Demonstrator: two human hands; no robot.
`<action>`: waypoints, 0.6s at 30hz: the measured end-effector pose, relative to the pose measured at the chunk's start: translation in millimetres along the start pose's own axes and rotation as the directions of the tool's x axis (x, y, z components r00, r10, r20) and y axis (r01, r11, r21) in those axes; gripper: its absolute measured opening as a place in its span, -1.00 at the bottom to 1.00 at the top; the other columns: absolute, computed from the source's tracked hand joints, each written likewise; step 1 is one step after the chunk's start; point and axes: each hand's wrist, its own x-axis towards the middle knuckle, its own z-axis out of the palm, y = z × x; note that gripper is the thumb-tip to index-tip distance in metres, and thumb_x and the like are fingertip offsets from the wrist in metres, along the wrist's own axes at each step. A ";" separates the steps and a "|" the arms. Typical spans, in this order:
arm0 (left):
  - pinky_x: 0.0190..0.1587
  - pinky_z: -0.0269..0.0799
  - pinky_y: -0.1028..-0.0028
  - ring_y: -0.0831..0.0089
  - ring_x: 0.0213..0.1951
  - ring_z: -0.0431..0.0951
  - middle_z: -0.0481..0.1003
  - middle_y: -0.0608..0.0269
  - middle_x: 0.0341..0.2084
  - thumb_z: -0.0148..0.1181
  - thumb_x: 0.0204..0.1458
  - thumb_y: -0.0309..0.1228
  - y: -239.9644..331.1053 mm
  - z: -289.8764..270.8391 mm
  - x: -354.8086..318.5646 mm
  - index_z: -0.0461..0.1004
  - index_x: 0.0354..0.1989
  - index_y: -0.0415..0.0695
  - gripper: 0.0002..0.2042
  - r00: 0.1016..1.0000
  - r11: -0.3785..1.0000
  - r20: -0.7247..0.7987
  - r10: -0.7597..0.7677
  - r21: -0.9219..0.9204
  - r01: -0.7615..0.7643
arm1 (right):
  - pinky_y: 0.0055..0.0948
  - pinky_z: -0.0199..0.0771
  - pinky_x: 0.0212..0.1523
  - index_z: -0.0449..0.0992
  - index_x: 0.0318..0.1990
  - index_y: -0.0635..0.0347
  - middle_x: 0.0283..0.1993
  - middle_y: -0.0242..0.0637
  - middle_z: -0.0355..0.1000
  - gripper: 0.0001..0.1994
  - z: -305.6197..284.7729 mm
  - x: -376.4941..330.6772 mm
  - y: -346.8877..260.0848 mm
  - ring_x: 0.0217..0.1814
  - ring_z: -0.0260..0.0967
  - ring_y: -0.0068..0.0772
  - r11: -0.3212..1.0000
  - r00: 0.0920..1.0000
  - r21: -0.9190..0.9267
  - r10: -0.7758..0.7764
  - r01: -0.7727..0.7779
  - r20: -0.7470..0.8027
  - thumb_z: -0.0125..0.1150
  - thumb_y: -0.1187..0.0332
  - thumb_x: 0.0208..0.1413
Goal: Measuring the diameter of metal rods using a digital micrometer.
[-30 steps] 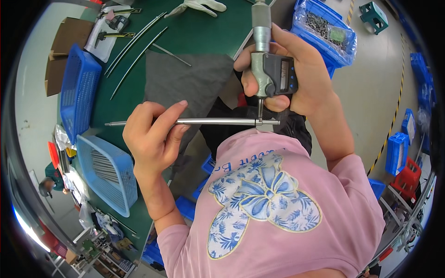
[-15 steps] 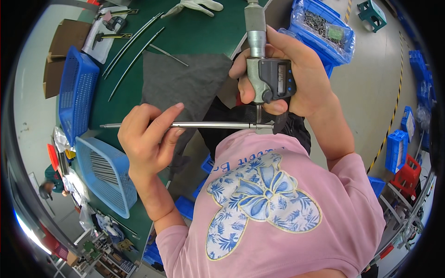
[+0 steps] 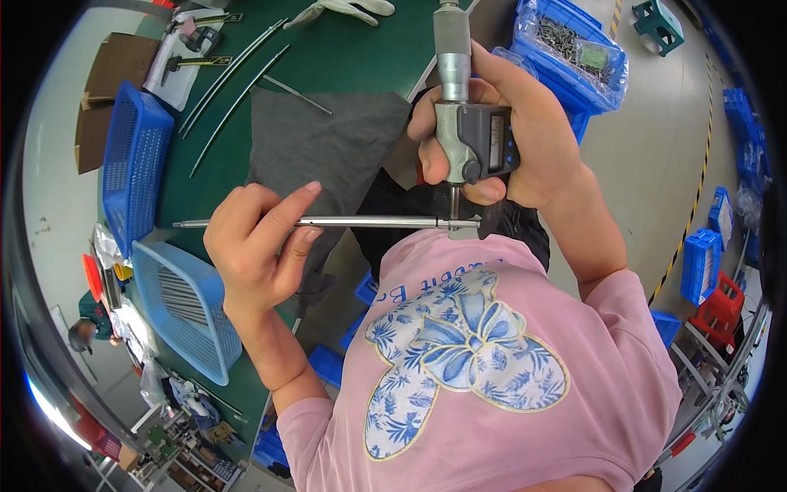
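Metal rod (image 3: 369,221): we are pinching it level in left hand (image 3: 250,246), right hand (image 3: 508,139) gripping micrometer (image 3: 463,131) at rod's right end; grey cloth (image 3: 320,148) beyond rod, open room below.

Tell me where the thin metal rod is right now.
In the head view, the metal rod lies level across the middle, pinched by the left hand, its right end in the micrometer held by the right hand.

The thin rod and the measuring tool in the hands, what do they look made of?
The thin rod, held in the left hand, looks like bare metal: silver-grey with a bright line of shine. The micrometer, held in the right hand, seems to have a matte grey metal barrel and a dark, probably plastic, display housing.
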 end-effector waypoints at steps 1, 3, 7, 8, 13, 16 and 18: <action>-0.68 0.01 0.51 0.46 -0.71 0.16 0.17 0.33 -0.76 0.16 -0.27 -0.21 -0.2 -0.1 -0.5 0.52 -0.41 -0.12 -0.72 1.000 1.000 0.001 -0.003 0.002 0.003 | -0.67 0.11 -0.90 0.36 -0.35 0.45 -0.56 0.09 0.36 -0.34 0.3 0.7 0.1 -0.84 0.16 -0.45 1.000 1.000 0.001 0.003 -0.003 0.002 -0.40 -0.12 0.06; -0.68 0.00 0.51 0.46 -0.71 0.16 0.17 0.33 -0.76 0.16 -0.27 -0.20 -1.3 -0.4 -0.5 0.52 -0.41 -0.12 -0.71 1.000 1.000 -0.014 -0.004 0.002 0.004 | -0.67 0.11 -0.90 0.36 -0.36 0.45 -0.56 0.09 0.36 -0.35 2.5 0.6 -1.6 -0.84 0.16 -0.44 0.999 0.998 0.047 0.022 -0.019 -0.059 -0.39 -0.12 0.06; -0.68 0.00 0.51 0.46 -0.71 0.16 0.17 0.32 -0.76 0.16 -0.27 -0.21 -1.4 -0.2 0.3 0.52 -0.40 -0.13 -0.71 1.000 1.000 0.003 0.007 0.010 -0.007 | -0.67 0.10 -0.90 0.35 -0.35 0.46 -0.56 0.10 0.36 -0.38 4.6 -1.7 -3.8 -0.85 0.14 -0.45 0.999 0.996 -0.003 0.047 -0.047 -0.078 -0.41 -0.07 0.08; -0.68 0.00 0.51 0.46 -0.71 0.16 0.17 0.32 -0.76 0.16 -0.27 -0.21 -0.9 -0.1 -0.2 0.52 -0.40 -0.13 -0.71 1.000 1.000 -0.002 0.011 0.007 -0.011 | -0.64 0.13 -0.86 0.37 -0.35 0.44 -0.56 0.06 0.38 -0.40 3.4 -1.7 -3.3 -0.85 0.15 -0.46 0.999 0.998 0.006 0.049 -0.049 -0.043 -0.39 -0.05 0.08; -0.68 0.00 0.51 0.45 -0.71 0.15 0.17 0.32 -0.76 0.16 -0.27 -0.22 -0.2 0.4 -0.3 0.52 -0.40 -0.13 -0.72 1.000 1.000 -0.020 0.020 0.017 -0.020 | -0.62 0.15 -0.82 0.39 -0.37 0.43 -0.56 0.01 0.40 -0.42 -0.2 0.1 1.0 -0.85 0.16 -0.47 0.996 1.000 0.081 0.023 -0.023 -0.007 -0.35 -0.03 0.07; -0.68 0.00 0.51 0.45 -0.71 0.15 0.17 0.31 -0.76 0.17 -0.28 -0.22 -0.2 0.8 -0.2 0.52 -0.40 -0.13 -0.71 1.000 1.000 -0.018 0.012 0.016 -0.011 | -0.62 0.15 -0.82 0.39 -0.38 0.43 -0.56 0.01 0.40 -0.41 0.6 0.3 0.8 -0.85 0.15 -0.47 0.997 1.000 0.076 0.023 -0.022 -0.015 -0.34 -0.05 0.06; -0.68 0.00 0.51 0.45 -0.71 0.15 0.17 0.31 -0.76 0.17 -0.28 -0.23 -0.6 1.0 0.3 0.52 -0.40 -0.14 -0.71 1.000 1.000 -0.016 0.017 -0.002 -0.017 | -0.62 0.15 -0.82 0.39 -0.37 0.43 -0.56 0.01 0.40 -0.41 3.3 -1.3 -1.5 -0.84 0.16 -0.47 0.996 0.998 0.068 0.054 -0.052 -0.031 -0.35 -0.05 0.06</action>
